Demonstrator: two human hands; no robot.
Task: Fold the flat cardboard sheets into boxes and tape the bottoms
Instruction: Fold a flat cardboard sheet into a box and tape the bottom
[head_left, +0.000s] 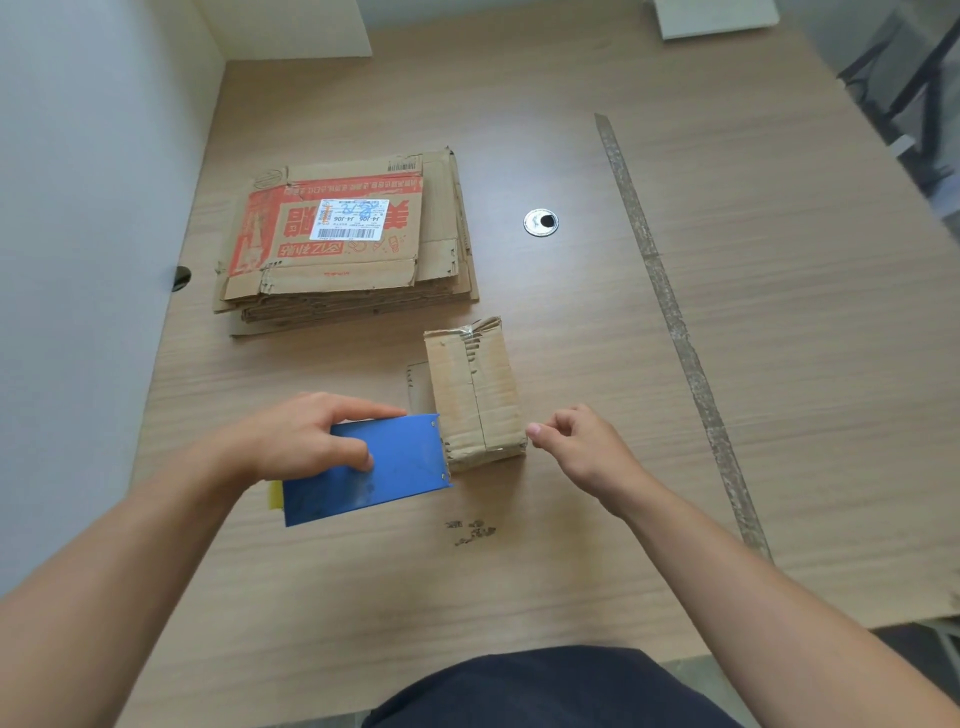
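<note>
- Head view: the desk (779, 364) had a pale wood-grain laminate top, smooth and matt. Its left edge met a plain white partition, and its near edge was partly covered by the person's dark clothing.
- A stack of flat cardboard sheets (363, 291) lay toward the far left of the desk. It was brown corrugated board with frayed, dented edges. The top sheet carried red print and a white label (349, 219) with barcodes, its text too small to read.
- The small box (475, 395) stood near the middle of the desk, between the stack and the near edge. It was a narrow, creased block with a seam running down its upper face and crumpled flaps at its far end. A flap stuck out on its left side, partly hidden.
- The left hand (301, 436) gripped a flat blue tape dispenser (384, 467), fingers curled over its top. The dispenser's toothed end touched the box's near left corner, and a yellow part (274, 496) showed at its rear.
- The right hand (576, 441) hung just beside the box's near right corner, fingers curled and thumb meeting forefinger. Whether it pinched any tape could not be made out.
- A round metal grommet (541, 222) sat right of the stack.
- A long, dull, speckled strip (670, 312) ran from far to near along the desk's right side.
- Dark smudges (470, 532) marked the desk near the near edge.
</note>
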